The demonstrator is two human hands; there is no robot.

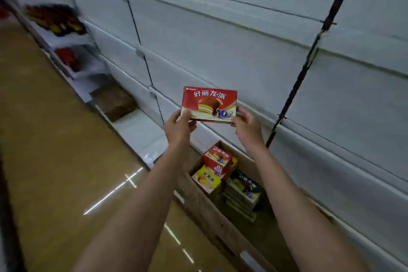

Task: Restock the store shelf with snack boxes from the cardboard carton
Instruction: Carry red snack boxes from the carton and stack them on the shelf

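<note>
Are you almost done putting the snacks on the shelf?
Not nearly. The white shelves in front look bare. Both hands, left and right, hold one red box up to them. The carton below still holds red, yellow and dark boxes.

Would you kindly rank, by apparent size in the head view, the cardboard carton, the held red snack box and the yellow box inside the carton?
1. cardboard carton
2. red snack box, held in both hands
3. yellow box; it lies partly hidden and farther away, so true sizes may be alike.
</note>
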